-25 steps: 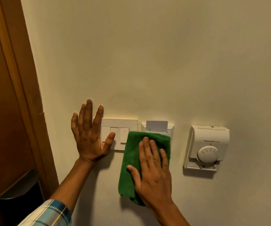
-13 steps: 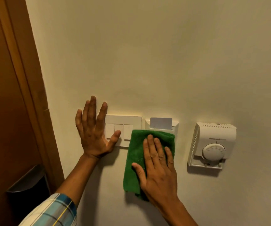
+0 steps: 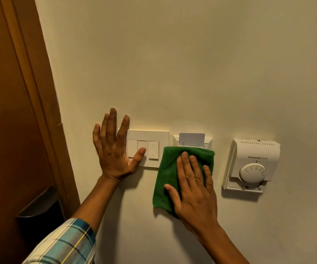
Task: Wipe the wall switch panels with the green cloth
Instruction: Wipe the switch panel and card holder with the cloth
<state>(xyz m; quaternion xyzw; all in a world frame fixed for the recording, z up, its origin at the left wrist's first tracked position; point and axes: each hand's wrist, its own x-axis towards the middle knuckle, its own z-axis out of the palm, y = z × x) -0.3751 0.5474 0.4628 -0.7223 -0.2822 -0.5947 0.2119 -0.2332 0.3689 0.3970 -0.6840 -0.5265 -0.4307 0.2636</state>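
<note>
**Cloth flat on the card slot, spare hand braced beside the switches**

The right hand is spread flat over the green cloth, its fingers apart and extended rather than curled, pinning the fabric against the wall by palm pressure, not clamped round it. That makes sense: a broad, open palm gives the widest wiping contact. The cloth covers the lower part of the key-card holder, with the card poking up clear above the top edge of the cloth, and the rest of the cloth hangs down over bare wall.

Over on the other side, the left hand lies open on the wall, fingers splayed upward, thumb lying across the lower left of the switch panel. It holds nothing; it looks like a brace, steadying the body close to the door frame.

The three rocker switches sit just beside the cloth's left edge, uncovered. The thermostat hangs well to the right, untouched by either hand.

My read: the card holder is the panel being worked right now. Whether the switch plate is already clean, I cannot tell. One caution: that thumb on the plate sits near a rocker, so a firm lean could flip it.
</note>
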